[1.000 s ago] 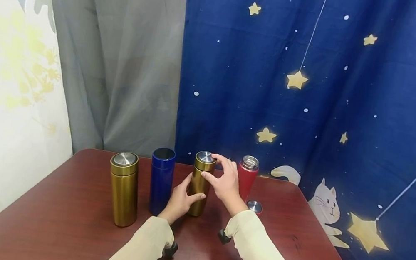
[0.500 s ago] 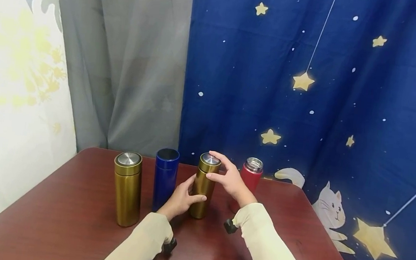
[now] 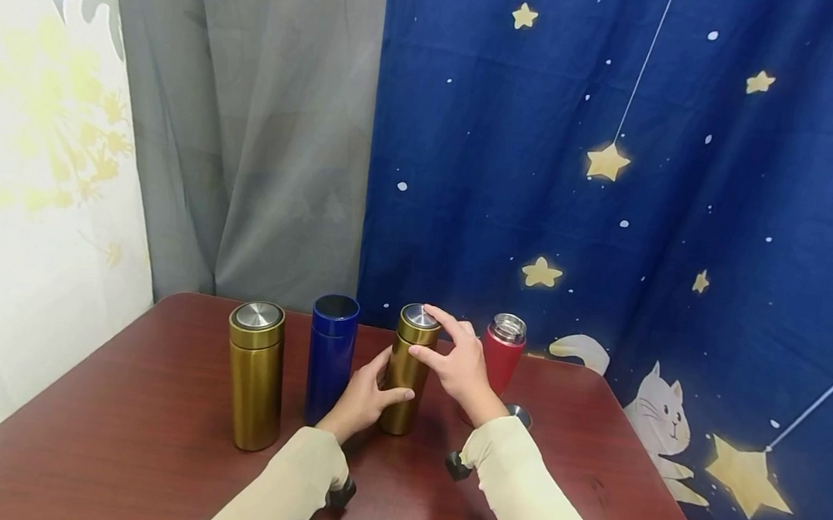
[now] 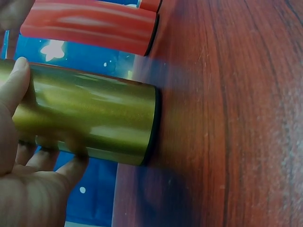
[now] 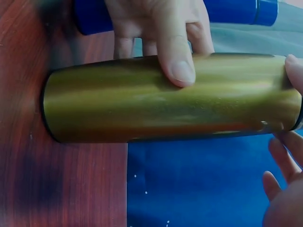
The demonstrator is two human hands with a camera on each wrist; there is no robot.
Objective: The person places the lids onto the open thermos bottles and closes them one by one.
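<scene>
A gold thermos bottle (image 3: 403, 376) stands upright on the table, with a silver disc set in its lid (image 3: 414, 318). My left hand (image 3: 360, 401) holds its body, thumb on the near side and fingers on the other, which the left wrist view shows too. At the top, my right hand (image 3: 462, 369) grips around the lid with thumb and fingers; the right wrist view catches the thumb near that end of the bottle (image 5: 227, 101). Behind the right hand, a red thermos (image 3: 503, 356) stands uncapped. Its likely lid (image 3: 520, 414) lies beside it, partly hidden by my wrist.
To the left of my hands stand a blue thermos (image 3: 330, 356) and a second gold thermos (image 3: 256, 387), both capped. Everything is on a dark red wooden table (image 3: 143, 435). Grey and blue curtains (image 3: 470, 173) hang behind the table's far edge.
The view has shifted a little. My right hand rolls slightly about the lid, its wrist covering the loose lid half a second ago and partly uncovering it now. My left hand keeps its hold.
</scene>
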